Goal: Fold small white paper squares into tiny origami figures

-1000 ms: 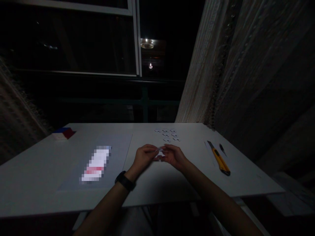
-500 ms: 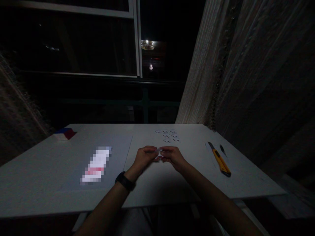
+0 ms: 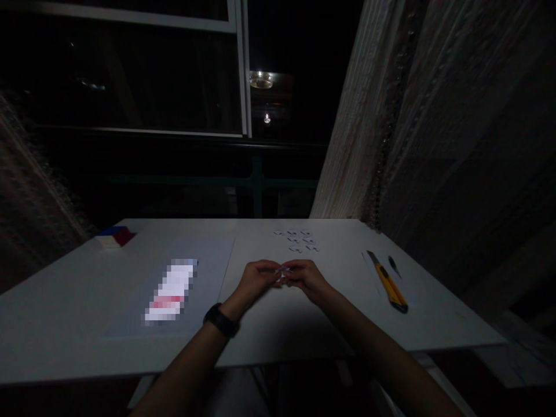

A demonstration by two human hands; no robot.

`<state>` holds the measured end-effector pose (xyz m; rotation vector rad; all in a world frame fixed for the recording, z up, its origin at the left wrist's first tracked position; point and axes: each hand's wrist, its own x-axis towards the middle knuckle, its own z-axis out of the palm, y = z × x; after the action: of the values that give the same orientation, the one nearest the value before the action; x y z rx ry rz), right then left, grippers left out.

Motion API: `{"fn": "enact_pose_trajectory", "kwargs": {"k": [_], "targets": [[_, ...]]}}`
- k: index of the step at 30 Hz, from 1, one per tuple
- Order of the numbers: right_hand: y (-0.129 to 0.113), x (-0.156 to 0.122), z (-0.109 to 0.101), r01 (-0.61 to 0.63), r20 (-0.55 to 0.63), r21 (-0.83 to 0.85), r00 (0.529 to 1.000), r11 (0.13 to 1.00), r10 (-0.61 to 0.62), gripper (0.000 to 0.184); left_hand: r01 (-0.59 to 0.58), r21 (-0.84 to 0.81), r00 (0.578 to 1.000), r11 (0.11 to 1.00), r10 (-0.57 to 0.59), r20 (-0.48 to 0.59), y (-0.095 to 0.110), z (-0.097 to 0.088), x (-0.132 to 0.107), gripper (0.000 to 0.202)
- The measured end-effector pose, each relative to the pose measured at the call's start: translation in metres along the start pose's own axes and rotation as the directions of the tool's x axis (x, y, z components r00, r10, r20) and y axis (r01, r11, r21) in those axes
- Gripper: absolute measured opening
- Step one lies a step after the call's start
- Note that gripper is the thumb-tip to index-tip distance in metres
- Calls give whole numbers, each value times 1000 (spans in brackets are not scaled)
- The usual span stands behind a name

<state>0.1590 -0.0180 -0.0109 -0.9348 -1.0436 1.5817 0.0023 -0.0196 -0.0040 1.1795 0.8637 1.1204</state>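
Both hands meet above the middle of the white table (image 3: 260, 341). My left hand (image 3: 257, 277), with a dark watch on its wrist, pinches one side of a small white piece of paper (image 3: 283, 271). On the other side, my right hand (image 3: 307, 277) pinches the same piece. Fingers hide most of it, so its shape is hard to make out. Beyond the hands lie several small white pieces with dark marks (image 3: 294, 240), set out in short rows.
To the right lie a yellow box cutter (image 3: 388, 284) and a small dark pointed item (image 3: 394, 265). A large pale sheet (image 3: 221, 260) on the left bears a bright, blurred-out screen (image 3: 171, 289). Back left sits a blue, red and white block (image 3: 115, 237). Curtains (image 3: 347, 133) flank a dark window.
My fingertips have shifted slightly and drawn closer together around the small paper piece. Its visible part looks different between them. Everything else on the table stays put.
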Motion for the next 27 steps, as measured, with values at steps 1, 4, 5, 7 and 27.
{"fn": "enact_pose_trajectory", "kwargs": {"k": [1, 4, 5, 7, 27], "targets": [[1, 0, 0, 1, -9, 1, 1000, 1000, -1, 28, 4, 1, 1000, 1000, -4, 6, 0, -1, 0, 32], [2, 1, 0, 14, -18, 21, 1000, 1000, -14, 26, 29, -32, 999, 999, -28, 36, -1, -2, 0, 35], [2, 1, 0, 17, -19, 33, 1000, 999, -17, 25, 41, -55, 998, 998, -38, 44, -1, -3, 0, 36], [3, 1, 0, 19, -18, 61, 1000, 998, -18, 24, 57, -108, 998, 993, -53, 47, 0, -4, 0, 36], [-5, -5, 6, 28, 68, -7, 997, 1000, -27, 28, -34, -75, 998, 997, 29, -55, 0, -3, 0, 15]]}}
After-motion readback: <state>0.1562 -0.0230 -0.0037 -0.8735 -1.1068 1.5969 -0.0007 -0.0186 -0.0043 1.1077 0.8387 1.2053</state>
